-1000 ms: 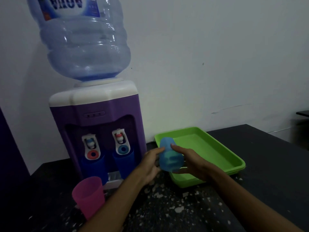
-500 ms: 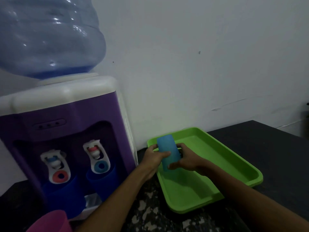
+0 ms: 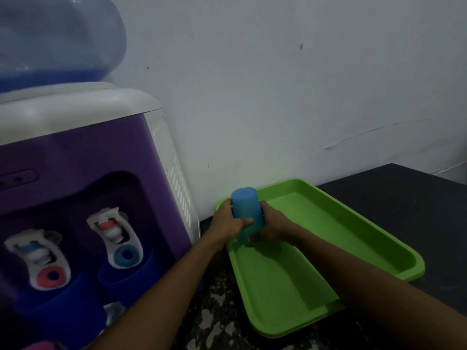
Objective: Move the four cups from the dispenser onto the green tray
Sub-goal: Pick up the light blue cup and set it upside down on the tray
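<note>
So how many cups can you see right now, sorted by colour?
Light blue cup, upside down, held in both hands over the green tray: 1
Dark blue cups, one under each dispenser tap: 2
Pink cup, only its rim showing at the bottom edge: 1
Total: 4 cups

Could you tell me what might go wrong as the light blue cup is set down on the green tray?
1. Both hands, left and right, hold the light blue cup upside down and tilted over the green tray; released at that angle, it may tip over and roll.
2. The left forearm lies close to the dark blue cups under the dispenser taps; pulling back could knock one.
</note>
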